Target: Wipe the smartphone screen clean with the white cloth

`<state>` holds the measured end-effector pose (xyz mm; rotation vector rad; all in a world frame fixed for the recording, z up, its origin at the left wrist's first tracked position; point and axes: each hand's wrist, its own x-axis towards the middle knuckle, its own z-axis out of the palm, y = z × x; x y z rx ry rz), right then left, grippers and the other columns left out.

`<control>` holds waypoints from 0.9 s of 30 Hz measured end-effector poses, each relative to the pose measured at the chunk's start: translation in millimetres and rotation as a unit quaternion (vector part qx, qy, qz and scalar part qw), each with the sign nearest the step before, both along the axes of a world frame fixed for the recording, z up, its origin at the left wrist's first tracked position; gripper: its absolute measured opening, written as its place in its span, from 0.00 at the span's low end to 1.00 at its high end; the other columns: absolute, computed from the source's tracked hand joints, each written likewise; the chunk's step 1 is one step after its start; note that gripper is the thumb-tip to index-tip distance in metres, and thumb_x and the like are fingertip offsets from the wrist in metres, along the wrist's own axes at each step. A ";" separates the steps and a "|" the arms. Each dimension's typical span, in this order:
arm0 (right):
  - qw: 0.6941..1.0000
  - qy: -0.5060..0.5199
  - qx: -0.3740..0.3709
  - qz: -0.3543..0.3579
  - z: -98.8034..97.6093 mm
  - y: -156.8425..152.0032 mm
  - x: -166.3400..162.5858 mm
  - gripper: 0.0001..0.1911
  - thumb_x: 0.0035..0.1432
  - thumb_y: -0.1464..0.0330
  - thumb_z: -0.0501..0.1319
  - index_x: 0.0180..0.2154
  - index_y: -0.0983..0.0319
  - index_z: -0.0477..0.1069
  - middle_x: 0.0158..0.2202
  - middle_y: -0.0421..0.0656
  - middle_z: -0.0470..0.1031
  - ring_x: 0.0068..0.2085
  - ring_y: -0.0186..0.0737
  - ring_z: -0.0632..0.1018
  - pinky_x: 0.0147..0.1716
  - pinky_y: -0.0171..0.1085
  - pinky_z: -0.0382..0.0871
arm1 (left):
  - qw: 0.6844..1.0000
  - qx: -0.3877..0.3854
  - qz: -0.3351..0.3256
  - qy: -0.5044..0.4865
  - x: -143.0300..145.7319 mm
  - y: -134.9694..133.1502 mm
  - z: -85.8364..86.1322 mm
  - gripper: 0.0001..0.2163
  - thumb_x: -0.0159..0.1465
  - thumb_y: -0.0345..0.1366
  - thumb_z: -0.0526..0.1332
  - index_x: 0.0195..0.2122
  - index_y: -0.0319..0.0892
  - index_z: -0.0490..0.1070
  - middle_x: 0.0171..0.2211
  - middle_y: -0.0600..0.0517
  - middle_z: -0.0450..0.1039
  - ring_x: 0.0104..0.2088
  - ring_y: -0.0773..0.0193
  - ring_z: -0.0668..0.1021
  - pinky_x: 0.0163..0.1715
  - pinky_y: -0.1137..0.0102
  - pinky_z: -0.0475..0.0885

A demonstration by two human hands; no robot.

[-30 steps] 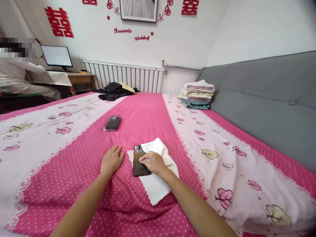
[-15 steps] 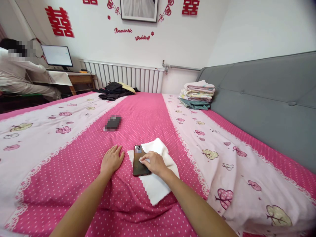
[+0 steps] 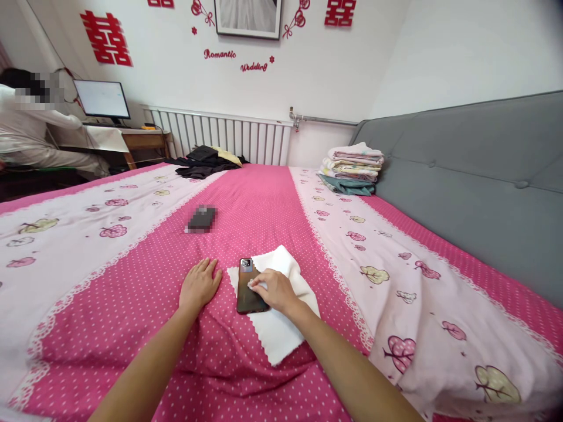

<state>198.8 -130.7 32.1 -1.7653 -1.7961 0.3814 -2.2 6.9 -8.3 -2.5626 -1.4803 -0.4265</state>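
The phone (image 3: 250, 300) was laid back-up on a white cloth (image 3: 278, 340), which was spread over the pink bedspread (image 3: 272, 196). Against its back, a small white wad (image 3: 251, 285) was pinched between thumb and fingers of the right hand (image 3: 276, 289). The left hand (image 3: 199, 284) was laid flat on the bedspread near the phone, thumb held apart from the fingers. Beyond, a pixelated dark object (image 3: 203, 219) was seen.

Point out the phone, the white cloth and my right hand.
Phone (image 3: 247, 298): head view, lower part of its dark back.
White cloth (image 3: 276, 340): head view, the part nearest the camera.
Right hand (image 3: 278, 289): head view, on the back of the hand.
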 end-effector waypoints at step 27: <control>1.000 0.011 -0.001 0.000 -0.3 0.3 -0.1 0.09 0.56 0.68 0.61 0.38 0.57 0.79 0.40 0.42 0.77 0.43 0.38 0.76 0.45 0.33 0.65 | 1.000 0.002 -0.002 0.004 0.1 -1.1 1.4 0.24 0.67 0.42 0.45 0.58 0.32 0.63 0.57 0.39 0.64 0.59 0.52 0.66 0.59 0.59 0.57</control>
